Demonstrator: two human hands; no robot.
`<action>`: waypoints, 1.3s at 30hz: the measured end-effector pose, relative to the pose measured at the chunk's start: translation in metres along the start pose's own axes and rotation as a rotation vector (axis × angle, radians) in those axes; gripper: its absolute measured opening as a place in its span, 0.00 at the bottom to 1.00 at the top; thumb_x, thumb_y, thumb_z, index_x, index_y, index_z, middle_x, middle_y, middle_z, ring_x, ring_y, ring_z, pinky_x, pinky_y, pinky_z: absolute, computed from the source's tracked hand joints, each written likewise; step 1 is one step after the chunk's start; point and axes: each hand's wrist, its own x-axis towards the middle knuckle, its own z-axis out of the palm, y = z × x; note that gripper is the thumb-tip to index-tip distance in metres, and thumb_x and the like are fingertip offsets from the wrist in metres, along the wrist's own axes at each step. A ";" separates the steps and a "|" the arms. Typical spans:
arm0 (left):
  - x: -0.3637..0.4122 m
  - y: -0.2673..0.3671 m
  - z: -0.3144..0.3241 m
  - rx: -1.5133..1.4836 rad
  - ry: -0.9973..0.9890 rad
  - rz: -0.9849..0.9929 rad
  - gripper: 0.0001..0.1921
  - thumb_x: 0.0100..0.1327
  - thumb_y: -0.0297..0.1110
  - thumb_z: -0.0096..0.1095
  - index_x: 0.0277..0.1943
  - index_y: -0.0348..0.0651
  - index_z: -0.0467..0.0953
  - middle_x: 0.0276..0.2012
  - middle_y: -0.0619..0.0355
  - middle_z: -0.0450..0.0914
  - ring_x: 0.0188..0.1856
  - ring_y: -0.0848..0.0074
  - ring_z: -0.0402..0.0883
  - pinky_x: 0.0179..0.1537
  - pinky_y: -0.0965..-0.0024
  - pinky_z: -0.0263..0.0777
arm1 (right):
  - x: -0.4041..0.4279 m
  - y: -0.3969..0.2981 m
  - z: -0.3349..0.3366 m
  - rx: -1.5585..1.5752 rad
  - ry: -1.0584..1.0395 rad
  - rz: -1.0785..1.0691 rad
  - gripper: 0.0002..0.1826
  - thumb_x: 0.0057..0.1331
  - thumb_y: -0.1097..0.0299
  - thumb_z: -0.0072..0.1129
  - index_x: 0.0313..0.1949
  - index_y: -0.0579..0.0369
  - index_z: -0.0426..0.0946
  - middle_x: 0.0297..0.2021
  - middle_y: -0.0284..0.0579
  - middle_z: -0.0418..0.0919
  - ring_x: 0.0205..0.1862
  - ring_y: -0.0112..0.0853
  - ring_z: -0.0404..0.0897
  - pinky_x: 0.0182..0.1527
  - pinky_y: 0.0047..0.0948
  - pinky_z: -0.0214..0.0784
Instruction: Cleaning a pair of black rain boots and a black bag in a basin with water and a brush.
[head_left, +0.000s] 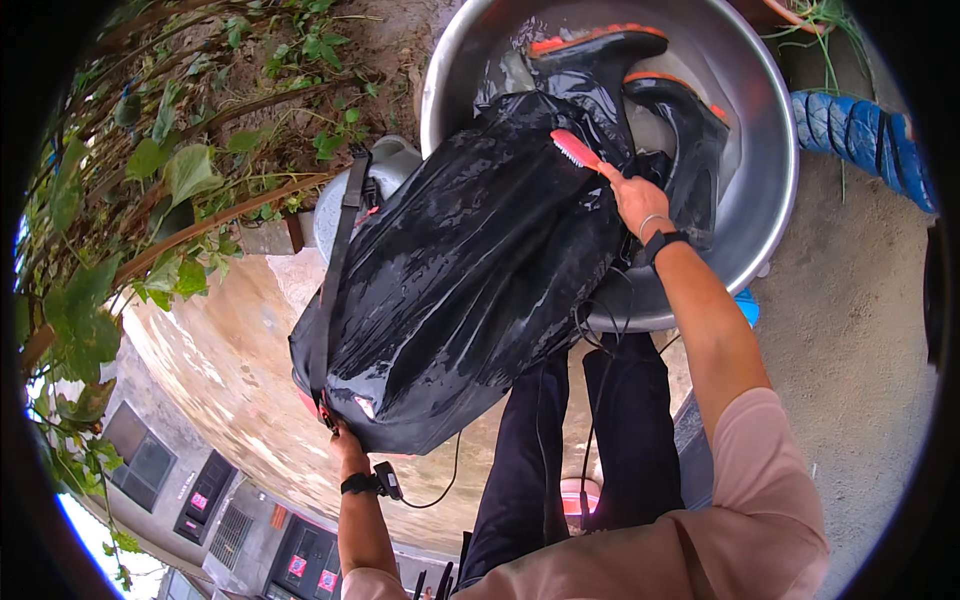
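Wet black chest waders (465, 255) stretch from a large metal basin (761, 247) towards me, glossy with water. Their rubber boots (690, 161) with orange soles lie inside the basin. My right hand (640, 204) grips a pink scrubbing brush (574, 148) by its handle; its pale bristles face the wader fabric near the legs. At the lower left, my left hand (348, 448) holds the upper edge of the waders beside a strap buckle. A black shoulder strap (335, 277) runs along their left side. The fingers of the left hand are partly hidden.
Leafy vines (187, 176) and bare stems crowd the left. A grey metal vessel (330, 214) sits partly behind the waders. A blue wrapped roll (862, 142) lies right of the basin. Thin black cables (592, 420) hang along my legs. A pink tub (579, 499) shows between them.
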 end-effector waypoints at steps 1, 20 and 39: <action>0.002 0.002 0.001 0.131 0.072 0.020 0.31 0.65 0.54 0.54 0.51 0.26 0.74 0.46 0.42 0.79 0.44 0.65 0.78 0.44 0.61 0.72 | -0.003 -0.016 -0.001 0.051 -0.014 0.064 0.24 0.66 0.69 0.45 0.62 0.34 0.65 0.24 0.50 0.78 0.28 0.46 0.80 0.31 0.46 0.72; -0.096 0.085 0.040 0.542 0.033 1.192 0.30 0.68 0.47 0.38 0.70 0.46 0.54 0.72 0.42 0.41 0.72 0.45 0.40 0.68 0.43 0.37 | 0.029 -0.041 -0.020 -0.156 -0.024 -0.009 0.29 0.65 0.70 0.44 0.65 0.31 0.59 0.35 0.53 0.80 0.34 0.46 0.82 0.36 0.45 0.74; -0.100 0.085 0.049 0.451 0.130 1.129 0.41 0.64 0.69 0.30 0.71 0.49 0.51 0.73 0.45 0.40 0.73 0.48 0.39 0.66 0.38 0.37 | 0.091 -0.034 -0.030 -0.160 -0.051 0.025 0.28 0.65 0.73 0.42 0.64 0.32 0.60 0.38 0.53 0.80 0.39 0.47 0.81 0.41 0.45 0.74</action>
